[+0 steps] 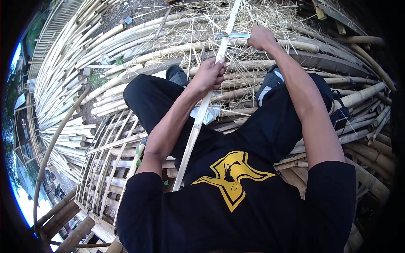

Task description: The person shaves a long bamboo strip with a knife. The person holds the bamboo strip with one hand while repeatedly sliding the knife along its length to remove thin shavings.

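A long pale bamboo strip runs slantwise from beside my waist up past the top edge of the picture. My left hand is closed around it at about its middle, above my lap. Farther out, my right hand grips a knife, its handle hidden in my fist. The knife's blade points left and lies across the strip, touching it, with a small curl at the crossing. Loose shavings are strewn around and beyond the blade.
Stacked bamboo poles spread out ahead and to the left, and more poles lie at the right. A slatted bamboo frame stands by my left side. My shoes rest among poles and shavings. A thin curved pole rises at the far left.
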The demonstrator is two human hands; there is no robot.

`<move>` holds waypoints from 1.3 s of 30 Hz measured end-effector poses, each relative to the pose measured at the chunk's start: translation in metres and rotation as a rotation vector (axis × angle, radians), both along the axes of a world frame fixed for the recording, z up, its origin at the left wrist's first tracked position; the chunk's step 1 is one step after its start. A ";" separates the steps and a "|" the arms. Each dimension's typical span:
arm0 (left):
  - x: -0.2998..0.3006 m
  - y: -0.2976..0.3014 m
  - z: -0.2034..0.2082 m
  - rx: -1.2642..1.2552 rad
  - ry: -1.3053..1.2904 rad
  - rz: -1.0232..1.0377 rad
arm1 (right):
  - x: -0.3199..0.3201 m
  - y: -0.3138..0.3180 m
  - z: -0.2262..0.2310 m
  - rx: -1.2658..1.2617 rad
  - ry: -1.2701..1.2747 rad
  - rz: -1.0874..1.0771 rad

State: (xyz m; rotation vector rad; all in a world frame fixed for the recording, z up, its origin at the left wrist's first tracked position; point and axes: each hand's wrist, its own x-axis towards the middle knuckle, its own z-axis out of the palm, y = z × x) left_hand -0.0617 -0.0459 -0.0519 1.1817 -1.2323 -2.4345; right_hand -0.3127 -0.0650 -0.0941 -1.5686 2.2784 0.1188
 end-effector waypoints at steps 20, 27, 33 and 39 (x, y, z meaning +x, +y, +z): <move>0.001 -0.007 0.007 -0.102 0.109 -0.042 | 0.009 0.013 0.007 -0.109 -0.875 -0.161; -0.002 -0.009 0.002 -0.018 0.157 -0.121 | 0.040 0.010 0.031 -0.304 -1.435 -0.441; -0.006 -0.020 0.001 0.032 0.147 -0.053 | 0.054 0.007 0.039 -0.292 -1.582 -0.571; -0.011 -0.035 -0.001 -0.047 0.201 0.032 | 0.064 0.006 0.039 -0.229 -1.290 -0.357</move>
